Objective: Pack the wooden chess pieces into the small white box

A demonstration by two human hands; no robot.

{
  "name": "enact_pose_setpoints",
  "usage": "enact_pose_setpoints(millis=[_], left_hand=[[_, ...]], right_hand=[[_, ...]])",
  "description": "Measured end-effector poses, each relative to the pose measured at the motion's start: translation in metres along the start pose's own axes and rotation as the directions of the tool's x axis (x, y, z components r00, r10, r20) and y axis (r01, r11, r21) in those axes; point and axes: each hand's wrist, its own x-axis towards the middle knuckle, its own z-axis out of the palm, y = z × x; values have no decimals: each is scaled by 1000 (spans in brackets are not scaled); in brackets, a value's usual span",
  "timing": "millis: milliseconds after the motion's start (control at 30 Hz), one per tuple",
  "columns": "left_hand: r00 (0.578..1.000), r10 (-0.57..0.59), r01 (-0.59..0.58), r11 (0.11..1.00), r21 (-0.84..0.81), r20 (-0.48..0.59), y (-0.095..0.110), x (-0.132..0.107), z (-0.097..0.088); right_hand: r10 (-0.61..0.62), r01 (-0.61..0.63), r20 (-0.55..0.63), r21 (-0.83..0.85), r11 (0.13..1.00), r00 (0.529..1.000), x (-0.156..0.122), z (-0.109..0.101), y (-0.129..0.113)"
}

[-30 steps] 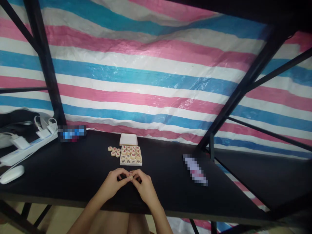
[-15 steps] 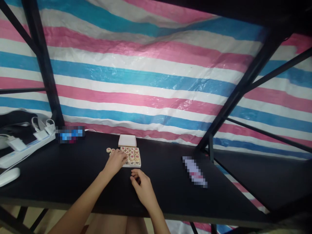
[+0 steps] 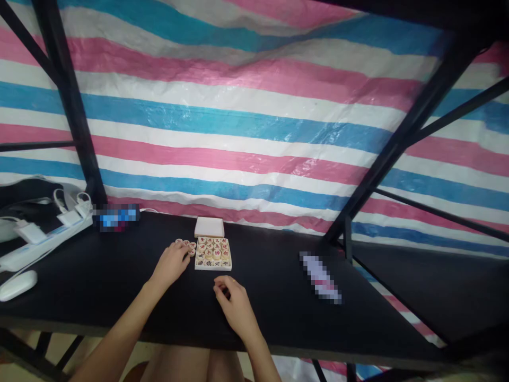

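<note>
My left hand [image 3: 172,263] reaches over several loose xiangqi pieces [image 3: 192,246] left of an open box. Its fingers are bent and somewhat apart, with the tips at the pieces; they partly cover them. Round cream pieces with red or black characters [image 3: 217,253] fill rows in the white box [image 3: 213,268]. Behind it lies the box lid [image 3: 209,227], pale inside. Nearer to me, my right hand [image 3: 234,301] rests on the black table, just in front of the box. Its fingers are loosely curled, with a gap to the thumb and nothing visible in them.
At the left are a white power strip [image 3: 47,241] with plugs and a white computer mouse [image 3: 18,285]. A blurred blue item [image 3: 117,217] lies at the back left, a blurred pale item [image 3: 321,277] at the right. Dark metal posts [image 3: 369,170] flank the table [image 3: 270,297].
My left hand has moved left from the box to the loose pieces, uncovering the box's left column. A black-lettered piece shows there now. My right hand has stayed in place.
</note>
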Motion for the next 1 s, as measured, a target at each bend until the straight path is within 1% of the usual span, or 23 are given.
enact_pose_setpoints(millis=[100,200,300,400,500,600,667,733,767,800,833,867,900,933,1000], left_hand=[[998,-5,1,998,62,62,-5,-6,2],[999,-15,11,996,90,52,-5,-6,4],[999,-39,35,992,118,29,-3,-2,1],[996,-62,52,987,155,63,-4,-3,-6],[993,-91,78,984,159,75,-7,-12,-12],[987,-140,131,985,111,76,-7,-28,-14],[982,-173,169,983,68,70,-2,-38,-13],[985,-167,168,985,-37,37,8,-45,-9],[989,-144,146,979,-140,24,15,-48,-6],[994,-107,110,954,-278,26,23,-50,-1],[997,-73,80,898,-433,33,31,-52,4],[998,-49,68,821,-567,48,39,-54,10],[998,-11,48,749,-661,61,46,-57,16],[998,26,23,701,-713,58,51,-59,22],[996,76,-22,663,-748,39,58,-63,31]], right_hand=[[3,-3,-5,-10,1000,1000,0,0,-1],[-2,2,-7,-14,1000,1000,0,0,-1],[-9,9,-3,-23,1000,1000,0,0,1],[-9,9,6,-31,999,1000,0,1,2],[1,0,11,-25,1000,1000,-1,1,2],[11,-10,13,-27,1000,1000,-1,1,1],[13,-12,17,-34,999,1000,-1,2,1],[13,-12,23,-35,999,1000,-1,1,1],[12,-12,28,-32,999,1000,-1,1,1],[11,-10,37,-26,1000,999,-1,1,0],[10,-9,50,-17,1000,999,-1,0,-1],[10,-9,68,-9,1000,998,-1,0,-2],[11,-11,87,-1,1000,996,-2,-1,-3],[15,-16,104,6,1000,994,-2,-2,-4],[26,-28,127,16,999,992,-1,-3,-5]])
